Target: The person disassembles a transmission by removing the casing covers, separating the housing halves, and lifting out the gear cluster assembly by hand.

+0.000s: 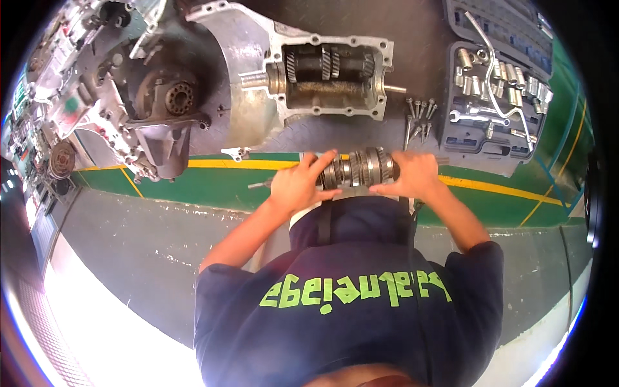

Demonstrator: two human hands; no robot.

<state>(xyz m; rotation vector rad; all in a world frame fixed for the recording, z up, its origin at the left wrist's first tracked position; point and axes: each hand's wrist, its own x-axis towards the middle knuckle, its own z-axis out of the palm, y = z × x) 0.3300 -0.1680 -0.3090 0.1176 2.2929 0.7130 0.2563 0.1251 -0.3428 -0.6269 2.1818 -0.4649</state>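
A transmission gear shaft (358, 169), with several metal gears and rings along it, lies level in front of my body by the workbench's near edge. My left hand (298, 183) is wrapped around its left end, where a thin shaft sticks out past the fingers. On the other end my right hand (418, 175) grips it, thumb toward my body. My palms hide parts of both ends. Just beyond stands an open gearbox housing (335, 40), with another toothed gear shaft (330, 63) visible inside.
Several loose bolts (420, 115) lie right of the housing. An open grey socket set case (451, 145) holds sockets, wrenches and a long speed brace (491, 77). A large metal casing (173, 151) sits at the left, with more parts behind. Green floor (213, 184) has yellow lines.
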